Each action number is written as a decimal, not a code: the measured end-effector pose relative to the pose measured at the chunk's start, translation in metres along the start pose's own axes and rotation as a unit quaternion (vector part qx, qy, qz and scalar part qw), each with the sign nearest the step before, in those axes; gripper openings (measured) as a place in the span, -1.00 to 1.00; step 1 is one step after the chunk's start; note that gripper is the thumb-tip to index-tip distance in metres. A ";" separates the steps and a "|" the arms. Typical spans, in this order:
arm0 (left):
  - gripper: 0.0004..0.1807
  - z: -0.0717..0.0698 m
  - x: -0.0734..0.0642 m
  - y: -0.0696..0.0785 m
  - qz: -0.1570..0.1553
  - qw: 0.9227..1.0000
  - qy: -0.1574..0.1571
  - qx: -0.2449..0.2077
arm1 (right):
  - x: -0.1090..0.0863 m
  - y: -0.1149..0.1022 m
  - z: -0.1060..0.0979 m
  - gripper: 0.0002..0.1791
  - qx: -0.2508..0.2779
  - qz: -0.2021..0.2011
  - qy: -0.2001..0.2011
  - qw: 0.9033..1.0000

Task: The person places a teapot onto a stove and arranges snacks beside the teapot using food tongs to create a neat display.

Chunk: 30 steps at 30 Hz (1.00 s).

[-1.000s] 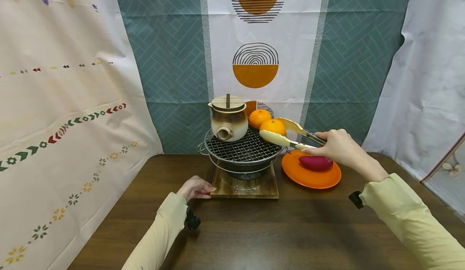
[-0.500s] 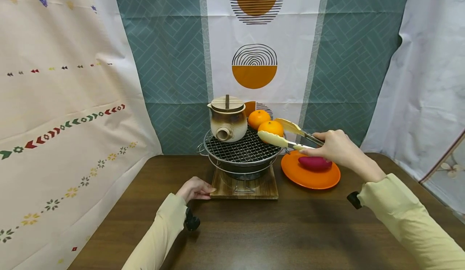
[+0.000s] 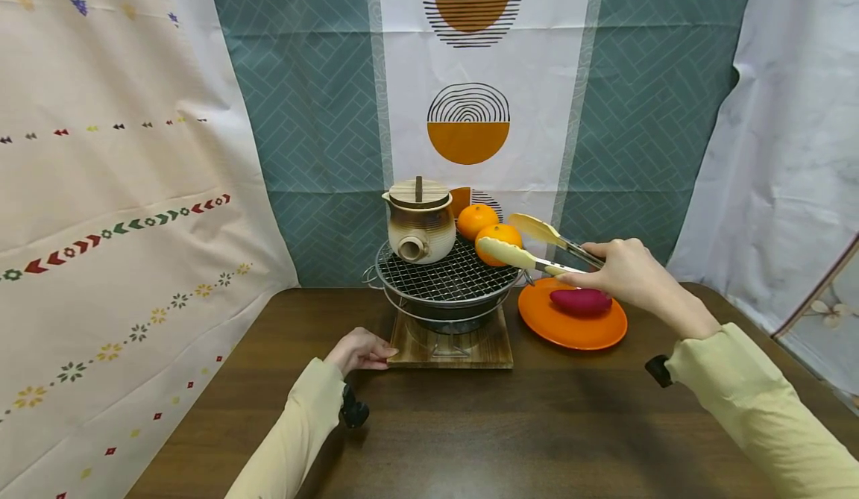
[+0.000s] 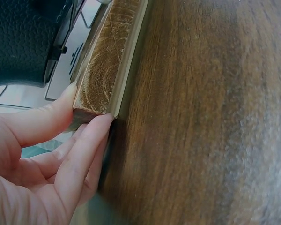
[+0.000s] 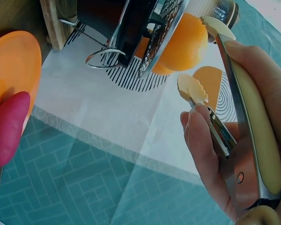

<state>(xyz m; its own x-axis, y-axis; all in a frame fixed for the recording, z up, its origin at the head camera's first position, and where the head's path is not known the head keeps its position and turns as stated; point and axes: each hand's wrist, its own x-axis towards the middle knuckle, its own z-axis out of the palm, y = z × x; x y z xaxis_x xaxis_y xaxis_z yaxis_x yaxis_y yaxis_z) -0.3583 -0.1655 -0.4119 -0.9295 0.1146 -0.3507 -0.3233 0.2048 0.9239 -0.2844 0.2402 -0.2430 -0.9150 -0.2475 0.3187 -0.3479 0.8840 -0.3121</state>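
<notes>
Our left forearm (image 3: 291,424) reaches forward and inward, and our left hand (image 3: 361,349) stays low, pinching with the thumb (image 4: 44,123) opposite the fingers (image 4: 84,152). Our right forearm (image 3: 751,391) slants up and inward from the right; our right hand (image 3: 627,268) is raised higher, gripping with curled fingers (image 5: 201,145), the thumb set apart from them. Pale sleeves (image 3: 714,365) cover both forearms, leaving our hands bare.

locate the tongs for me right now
In the head view, the tongs are right of centre, held in the right grip, with their tips close to the front orange on the grill.
</notes>
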 end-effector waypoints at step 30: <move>-0.61 0.001 0.002 0.001 -0.010 1.000 0.000 -0.003 | -0.011 0.012 -0.010 -0.53 -0.001 -0.018 0.100 0.995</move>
<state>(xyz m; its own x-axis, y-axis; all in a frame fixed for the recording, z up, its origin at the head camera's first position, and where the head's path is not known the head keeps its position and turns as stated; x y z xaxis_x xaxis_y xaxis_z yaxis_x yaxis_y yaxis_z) -0.3601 -0.1639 -0.4120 -0.9224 0.1114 -0.3699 -0.3436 0.2008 0.9174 -0.2764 0.2579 -0.2413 -0.8429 -0.1958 0.5012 -0.3795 0.8767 -0.2957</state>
